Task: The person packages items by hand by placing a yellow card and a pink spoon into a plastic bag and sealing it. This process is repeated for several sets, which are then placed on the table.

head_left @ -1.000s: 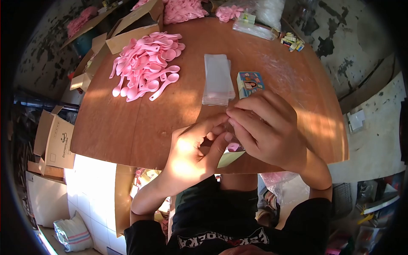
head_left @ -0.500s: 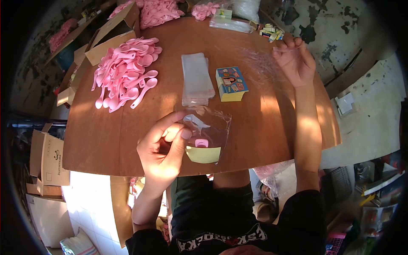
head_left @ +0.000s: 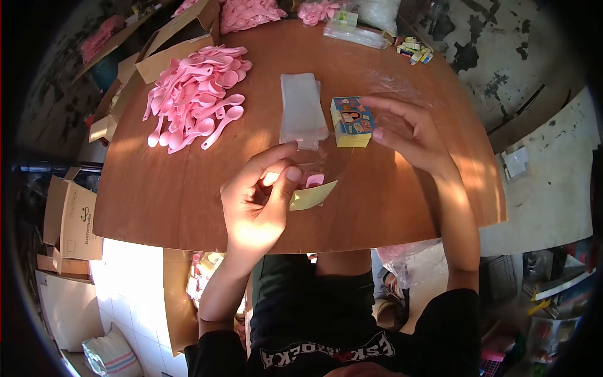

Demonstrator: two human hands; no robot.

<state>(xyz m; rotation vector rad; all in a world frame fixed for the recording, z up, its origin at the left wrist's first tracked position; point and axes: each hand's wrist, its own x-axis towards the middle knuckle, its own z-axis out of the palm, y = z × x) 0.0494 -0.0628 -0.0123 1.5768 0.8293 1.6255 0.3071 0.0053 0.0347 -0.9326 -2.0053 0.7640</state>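
Observation:
My left hand (head_left: 256, 195) pinches a clear plastic bag (head_left: 326, 164) between thumb and fingers above the near part of the table. Inside the bag show a pale yellow card (head_left: 312, 196) and a bit of pink plastic (head_left: 315, 180); the rest is hidden behind my fingers. My right hand (head_left: 411, 135) is open, thumb and fingers apart, fingertips right at the stack of printed cards (head_left: 355, 120) with blue tops and yellow edges. Left of that stack lies a pile of flat clear bags (head_left: 303, 107).
A heap of pink spoons (head_left: 195, 94) covers the table's left side, beside an open cardboard box (head_left: 179, 47). At the back are bagged pink spoons (head_left: 251, 14), clear packaging (head_left: 357, 36) and small yellow-and-white boxes (head_left: 414, 50). Thin clear strips (head_left: 392, 81) lie at the right.
My right hand has come down and left from the far right to the card stack; the thin clear strip it held is gone from its fingers. My left hand's bag has tilted.

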